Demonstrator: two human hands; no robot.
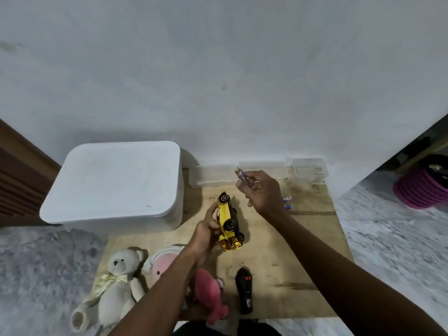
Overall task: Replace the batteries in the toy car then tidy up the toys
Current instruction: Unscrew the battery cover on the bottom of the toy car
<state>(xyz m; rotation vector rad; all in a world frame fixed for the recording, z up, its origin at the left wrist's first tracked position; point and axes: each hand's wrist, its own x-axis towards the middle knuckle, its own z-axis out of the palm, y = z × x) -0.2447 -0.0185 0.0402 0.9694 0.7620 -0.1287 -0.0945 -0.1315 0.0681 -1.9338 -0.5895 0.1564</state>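
I see plain whitish wall (218,69) at 12 o'clock. Mottled grey floor (388,238) at 4 and 8. Brown wooden panel (17,170) at 9, far edge.

The head view looks forward and down from close above onto the wooden board (271,258), facing the wall (218,69).

Three plushies (118,275), one car (225,215) — maybe two batteries (287,198).

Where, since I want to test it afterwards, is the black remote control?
In the head view, the black remote control lies on the wooden board, near its front edge, right of the pink plush toy.
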